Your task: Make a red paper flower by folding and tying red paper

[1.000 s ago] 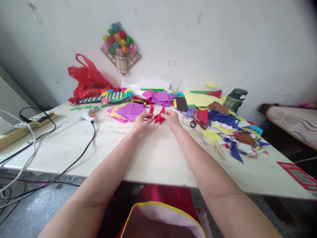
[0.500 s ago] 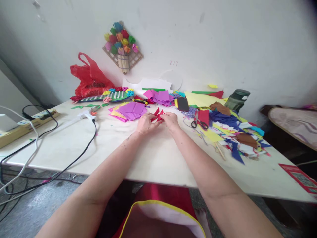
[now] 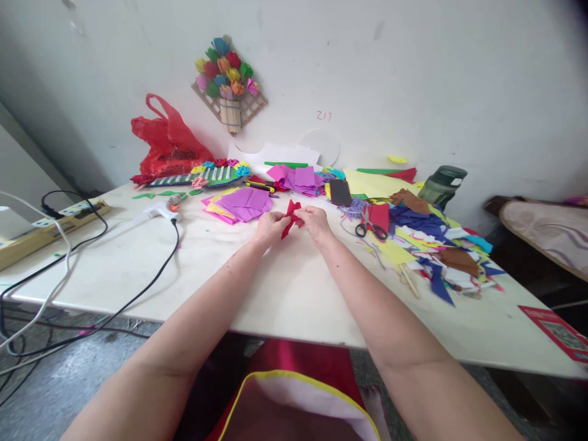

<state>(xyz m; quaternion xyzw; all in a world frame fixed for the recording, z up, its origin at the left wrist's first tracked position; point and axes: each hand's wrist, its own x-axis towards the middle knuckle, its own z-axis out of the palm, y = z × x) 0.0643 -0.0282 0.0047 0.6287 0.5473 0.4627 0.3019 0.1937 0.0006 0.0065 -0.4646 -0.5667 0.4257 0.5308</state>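
Between my two hands, just above the white table [image 3: 285, 294], is a small piece of folded red crepe paper [image 3: 291, 219]. My left hand [image 3: 271, 226] pinches its left side. With fingers closed, my right hand [image 3: 314, 222] grips its right side. The paper's pointed ends stick out above and below the fingertips. Left of my hands lies a stack of purple, pink and yellow paper sheets [image 3: 245, 204]. To their right, a pair of scissors [image 3: 371, 225] rests partly on a red paper square [image 3: 379, 214].
A heap of coloured paper scraps [image 3: 441, 239] covers the right side. A dark phone [image 3: 340, 192] and a green bottle [image 3: 441, 187] stand farther back. At left are a glue gun [image 3: 163, 209], its black cord, a power strip [image 3: 55, 223] and a red plastic bag [image 3: 169, 141].
The red paper has turned in my hands and now shows more of its face, with a point hanging downward. My left fingers have shifted slightly left along it.
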